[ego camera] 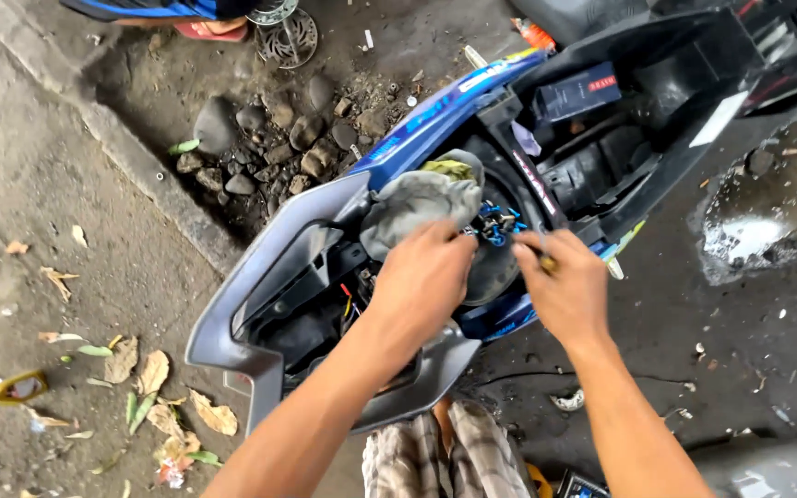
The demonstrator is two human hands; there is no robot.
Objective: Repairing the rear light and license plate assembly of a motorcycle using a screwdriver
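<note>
With the scooter [325, 240] seat up and its rear opened, my left hand [422, 277] presses a grey rag [417, 198] down near the tail's middle while my right hand [569, 286] pinches a small tool [546, 263] at the blue fittings [495, 226], which remain in place.

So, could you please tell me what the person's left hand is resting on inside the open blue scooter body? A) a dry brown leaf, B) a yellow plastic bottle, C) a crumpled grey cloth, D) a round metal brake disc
C: the left hand presses on the crumpled grey cloth stuffed into the open blue scooter body, beside the blue connector cluster that the right hand reaches.
</note>
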